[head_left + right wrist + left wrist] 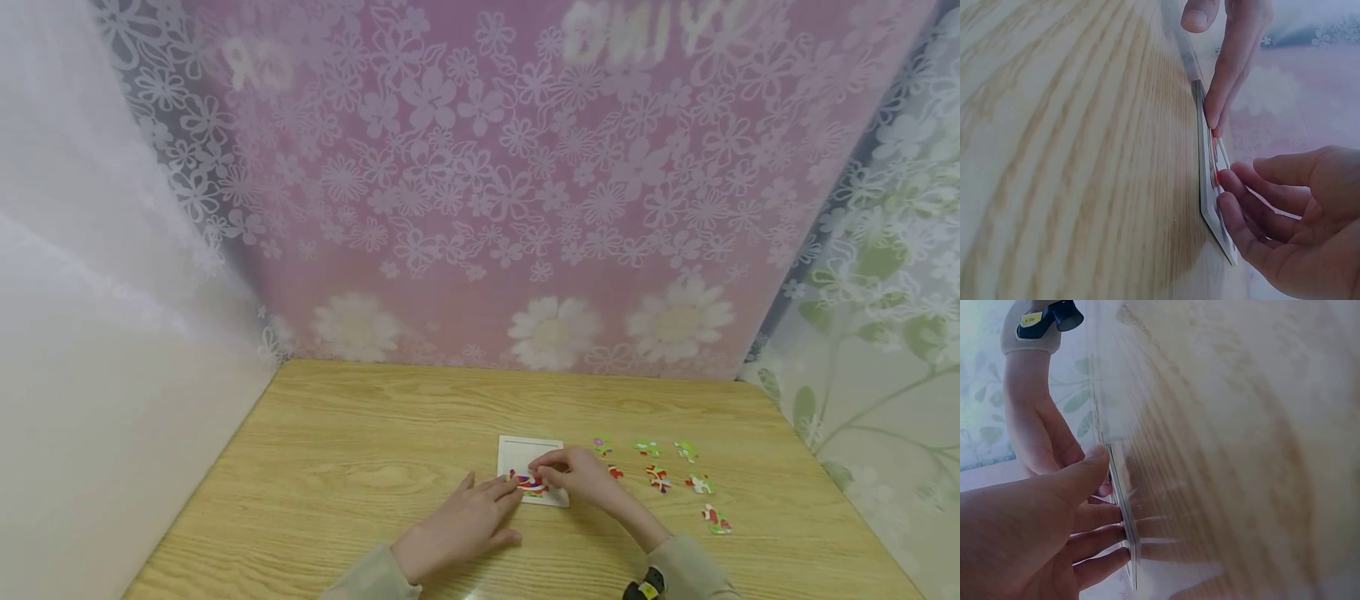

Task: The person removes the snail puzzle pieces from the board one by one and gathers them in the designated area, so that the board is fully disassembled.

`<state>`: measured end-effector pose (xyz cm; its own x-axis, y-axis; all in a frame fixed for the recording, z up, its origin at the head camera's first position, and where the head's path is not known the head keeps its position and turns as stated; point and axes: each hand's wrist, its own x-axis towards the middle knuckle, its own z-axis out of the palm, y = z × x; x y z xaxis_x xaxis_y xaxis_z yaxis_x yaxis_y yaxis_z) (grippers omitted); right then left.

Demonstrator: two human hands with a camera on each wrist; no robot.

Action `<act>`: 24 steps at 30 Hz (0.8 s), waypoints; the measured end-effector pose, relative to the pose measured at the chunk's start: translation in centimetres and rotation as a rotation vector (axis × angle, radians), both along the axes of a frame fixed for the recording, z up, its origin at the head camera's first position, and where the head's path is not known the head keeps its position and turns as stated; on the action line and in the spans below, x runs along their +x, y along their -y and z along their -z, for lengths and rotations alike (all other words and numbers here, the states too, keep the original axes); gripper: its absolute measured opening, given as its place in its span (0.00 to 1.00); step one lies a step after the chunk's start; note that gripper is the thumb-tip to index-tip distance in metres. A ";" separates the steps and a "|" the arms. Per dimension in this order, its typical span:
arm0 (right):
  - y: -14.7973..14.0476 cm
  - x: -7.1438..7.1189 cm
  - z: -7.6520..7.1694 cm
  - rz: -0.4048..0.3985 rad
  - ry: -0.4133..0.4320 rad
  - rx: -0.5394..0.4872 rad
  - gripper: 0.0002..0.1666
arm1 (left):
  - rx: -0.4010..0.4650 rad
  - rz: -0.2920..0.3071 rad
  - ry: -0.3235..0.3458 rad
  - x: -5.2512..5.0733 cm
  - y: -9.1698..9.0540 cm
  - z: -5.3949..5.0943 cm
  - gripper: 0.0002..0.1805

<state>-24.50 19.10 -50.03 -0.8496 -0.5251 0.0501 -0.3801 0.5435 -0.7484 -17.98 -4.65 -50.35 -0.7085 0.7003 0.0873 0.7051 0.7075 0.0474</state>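
A white puzzle board point(517, 450) lies on the table, with red, blue and white jigsaw pieces point(531, 483) joined in its lower part. My left hand point(468, 521) rests its straight fingertips on the left side of these pieces. From the right, my right hand point(588, 479) reaches over the board, its bent fingers touching the right part of the joined pieces. In the right wrist view, the right thumb point(1266, 167) stands apart from the fingertips, and no piece shows between them. The left wrist view shows the left fingers point(1100, 540) lying against the board's face.
To the right of the board, several loose jigsaw pieces lie spread out, among them a green one point(686, 451), a red and blue one point(658, 478) and a red and green one point(716, 520). Patterned curtains point(525, 208) hang behind the wooden table point(360, 433).
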 end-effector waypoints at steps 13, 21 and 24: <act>0.2 -0.2 0.4 -0.040 -0.021 0.030 0.16 | 0.006 -0.009 -0.014 0.2 -0.1 -0.1 0.33; 0.6 -0.2 0.5 -0.022 -0.051 0.081 0.19 | -0.003 -0.026 0.007 -0.1 0.2 -0.3 0.32; 0.7 0.0 0.6 -0.018 -0.053 0.090 0.18 | -0.016 -0.019 0.004 -0.1 0.3 -0.6 0.32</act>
<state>-24.53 18.36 -50.62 -0.8375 -0.5445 0.0463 -0.4279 0.6006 -0.6754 -18.09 -4.93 -49.77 -0.7217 0.6882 0.0739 0.6916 0.7212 0.0389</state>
